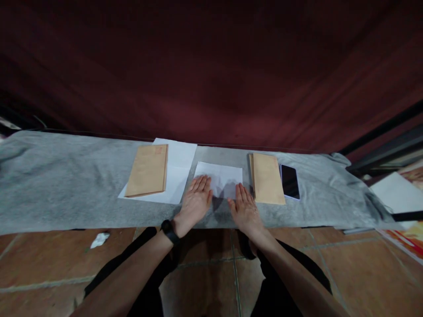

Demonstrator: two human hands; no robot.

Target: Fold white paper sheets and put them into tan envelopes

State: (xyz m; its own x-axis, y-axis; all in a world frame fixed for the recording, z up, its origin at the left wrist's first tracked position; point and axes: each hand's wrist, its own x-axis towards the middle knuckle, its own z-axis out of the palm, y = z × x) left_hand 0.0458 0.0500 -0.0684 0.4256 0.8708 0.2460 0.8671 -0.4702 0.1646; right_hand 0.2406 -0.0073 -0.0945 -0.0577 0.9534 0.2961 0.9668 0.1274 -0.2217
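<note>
A white sheet of paper (pixel 223 173), apparently folded, lies flat on the grey cloth in front of me. My left hand (pixel 197 198) rests with straight fingers on its near left corner. On the near right corner lie the fingertips of my right hand (pixel 243 207), also stretched out. Neither hand grips anything. To the left, a stack of brown envelopes (pixel 148 169) sits on top of larger white sheets (pixel 180 169). Just right of my right hand is another small pile of brown envelopes (pixel 268 178).
A phone (pixel 290 181) with a dark screen lies beside the right-hand envelopes. The grey cloth (pixel 66 176) covers a long narrow table before a dark red curtain (pixel 211 88). A crumpled white tissue (pixel 99 240) is on the tiled floor. Printed papers (pixel 401 193) are at far right.
</note>
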